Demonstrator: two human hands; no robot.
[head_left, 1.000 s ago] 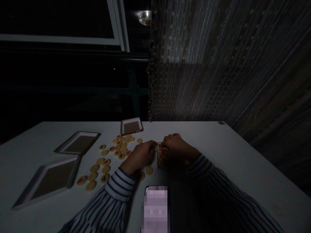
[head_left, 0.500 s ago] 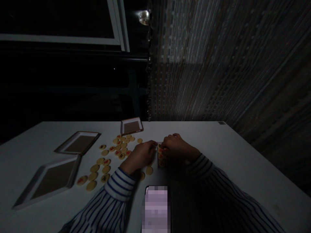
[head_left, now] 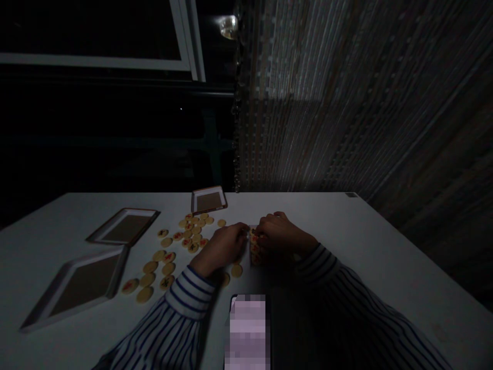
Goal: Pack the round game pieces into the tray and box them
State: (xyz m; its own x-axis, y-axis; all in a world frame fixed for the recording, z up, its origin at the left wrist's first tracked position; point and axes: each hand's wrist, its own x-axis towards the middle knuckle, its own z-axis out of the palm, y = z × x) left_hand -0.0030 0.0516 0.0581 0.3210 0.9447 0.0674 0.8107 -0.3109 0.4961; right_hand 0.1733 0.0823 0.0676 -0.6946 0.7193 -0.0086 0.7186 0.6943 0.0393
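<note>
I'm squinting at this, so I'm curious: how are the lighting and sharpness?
Head view: dim overall, with a dark shadow on the table beside the right sleeve; head view: glare on a shiny object near the top; head view: marks on the round pieces hard to read; head view: the phone-like object is pixelated.

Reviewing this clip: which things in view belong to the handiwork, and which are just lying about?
Seems part of it:
- left hand, beside the small box
- right hand, over that box
- round pieces, boxed and loose
- three open trays, probably; neither hand touches them

Seems unrelated:
- phone
- hanging curtain
</note>
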